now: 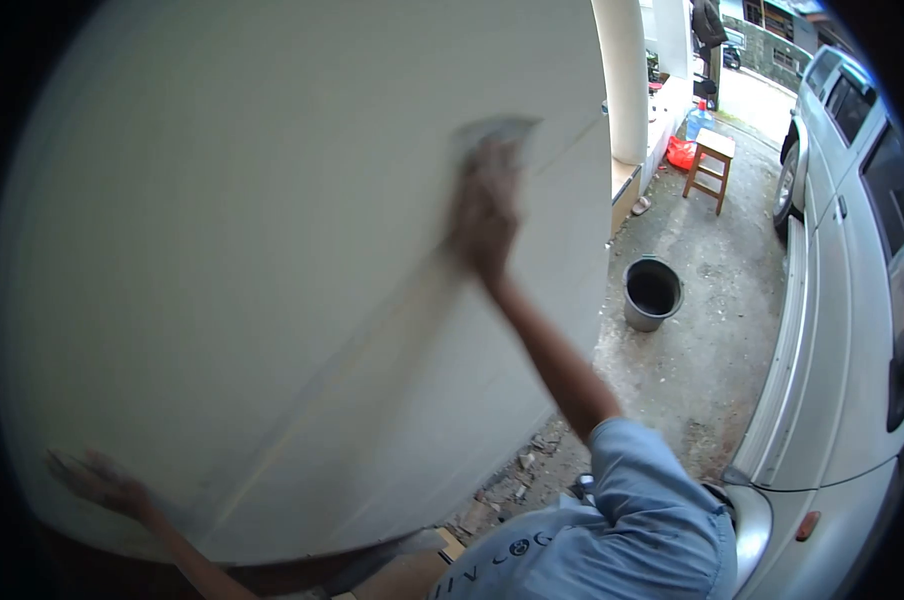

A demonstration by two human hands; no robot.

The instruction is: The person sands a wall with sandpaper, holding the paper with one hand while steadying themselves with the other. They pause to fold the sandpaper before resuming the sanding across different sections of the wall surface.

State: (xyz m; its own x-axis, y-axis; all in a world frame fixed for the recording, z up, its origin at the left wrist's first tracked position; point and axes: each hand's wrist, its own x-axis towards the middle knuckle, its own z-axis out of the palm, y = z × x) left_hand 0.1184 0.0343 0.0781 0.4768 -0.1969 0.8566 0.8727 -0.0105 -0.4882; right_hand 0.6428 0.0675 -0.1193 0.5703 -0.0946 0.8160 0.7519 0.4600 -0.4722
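A large off-white wall fills the left and middle of the view. My right hand, smeared by motion, is raised with its arm stretched out against the wall. The fingers are closed on a flat grey piece with a wide, thin edge that lies along the wall surface; its kind cannot be made out. At the lower left, my left hand is open, fingers stretched out, right at the wall near its bottom edge. A faint pale line runs diagonally over the wall between the hands.
On the concrete floor to the right stands a dark bucket. Farther back are a wooden stool, a red plastic bag and a blue water jug. A silver car flanks the right side. Rubble lies along the wall's foot.
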